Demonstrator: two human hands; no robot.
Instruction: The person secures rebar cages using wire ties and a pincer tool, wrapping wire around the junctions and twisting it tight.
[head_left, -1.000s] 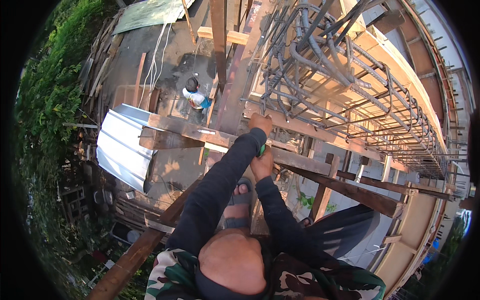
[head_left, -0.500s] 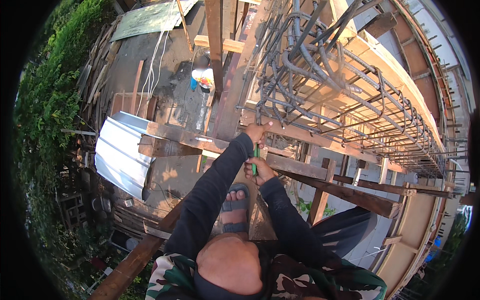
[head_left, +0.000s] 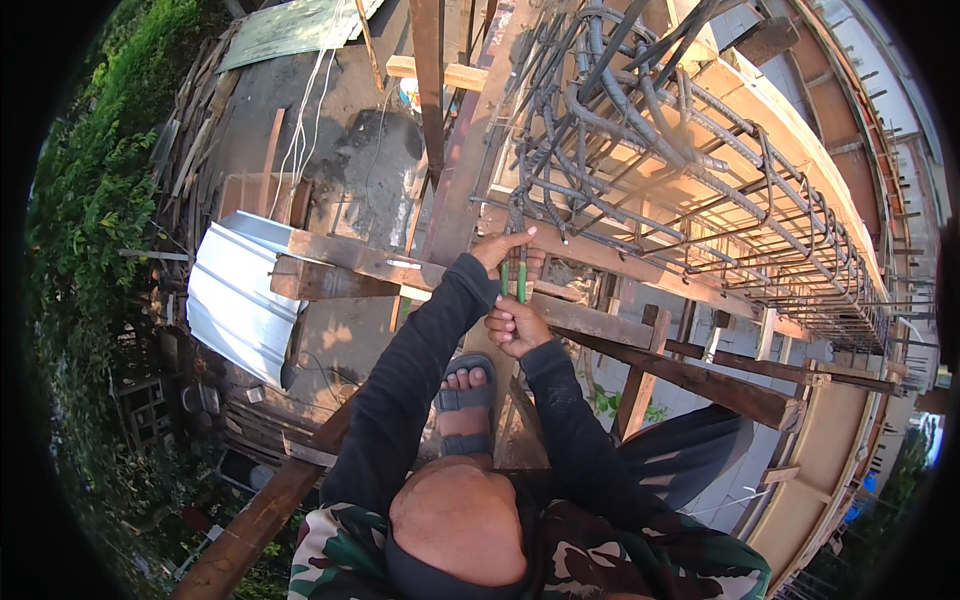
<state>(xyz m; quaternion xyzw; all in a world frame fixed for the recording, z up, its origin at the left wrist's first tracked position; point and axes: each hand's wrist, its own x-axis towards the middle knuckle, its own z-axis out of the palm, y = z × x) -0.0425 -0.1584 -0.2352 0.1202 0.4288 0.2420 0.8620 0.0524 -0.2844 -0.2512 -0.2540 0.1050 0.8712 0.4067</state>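
Green-handled pliers [head_left: 521,282] are in the middle of the head view, their two handles apart and their upper part close to the bent end of a steel bar [head_left: 517,215]. My left hand [head_left: 497,254] is wrapped round the upper part of the handles, thumb pointing right. Just below it, my right hand [head_left: 518,327] is closed at the lower end of the handles. The jaws are hard to make out against the bars. Beyond my hands a reinforcing-bar cage [head_left: 690,190] lies in timber formwork [head_left: 625,262].
My sandalled foot [head_left: 466,400] stands on a narrow board below my hands. Timber beams [head_left: 690,380] cross on both sides, above lower ground. A bent metal sheet [head_left: 235,300] lies at left. A partly hidden person [head_left: 410,92] is below, behind a post [head_left: 428,90].
The pliers' handles have spread apart. My left hand has shifted slightly up and left, and my right hand has slid down the handles. The person below has moved farther away, behind the post.
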